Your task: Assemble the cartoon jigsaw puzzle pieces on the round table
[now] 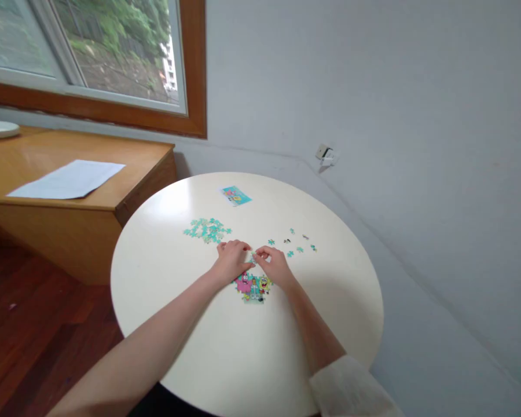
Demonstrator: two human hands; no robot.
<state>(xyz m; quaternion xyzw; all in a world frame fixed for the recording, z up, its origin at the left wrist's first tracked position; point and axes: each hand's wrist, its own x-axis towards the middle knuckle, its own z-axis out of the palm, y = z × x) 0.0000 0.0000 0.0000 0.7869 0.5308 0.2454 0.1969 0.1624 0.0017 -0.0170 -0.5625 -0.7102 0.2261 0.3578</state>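
I have both hands over a partly joined jigsaw point(254, 289) on the round white table point(334, 313); take that jigsaw as the middle of a clock dial, with 12 toward the wall. A pink figure and a yellow figure show on its joined section. My left hand point(234, 258) is at 11 o'clock from it, fingers bent, thumb and forefinger some way apart. My right hand point(271, 263) is at 1 o'clock, thumb and fingertips drawn nearly together. Small light pieces point(252, 258) show between my 2 hands; I cannot tell whether either grip has hold of any.

A pile of teal pieces point(207, 229) lies at 11 o'clock, beyond my left hand. About 7 scattered pieces point(300, 249) lie apart from each other between 1 and 2 o'clock. The picture card point(237, 196) lies near 12 o'clock, toward the table's far edge. At 10 o'clock, a white sheet point(72, 179) lies on the wooden desk point(143, 159), and a window point(117, 52) is at 11.
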